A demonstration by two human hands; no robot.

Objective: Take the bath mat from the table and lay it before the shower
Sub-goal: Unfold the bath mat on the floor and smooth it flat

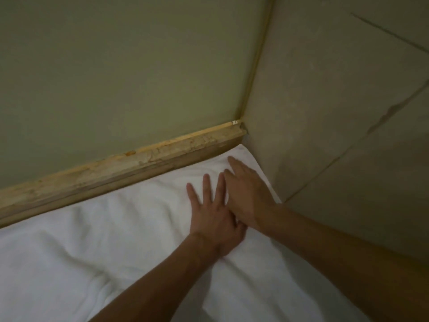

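Observation:
The white bath mat (104, 247) lies spread on the floor, its far edge against a worn stone sill (120, 168) and its right corner tucked into the wall corner. My left hand (213, 212) rests flat on the mat with fingers spread. My right hand (248, 189) lies flat beside it, partly over the left hand's fingers, reaching toward the mat's far right corner. Neither hand grips anything. The mat shows soft creases at the left and centre.
A greenish glass or wall panel (127, 73) rises behind the sill. A beige tiled wall (336, 112) with dark grout lines stands on the right, close to the mat's right edge.

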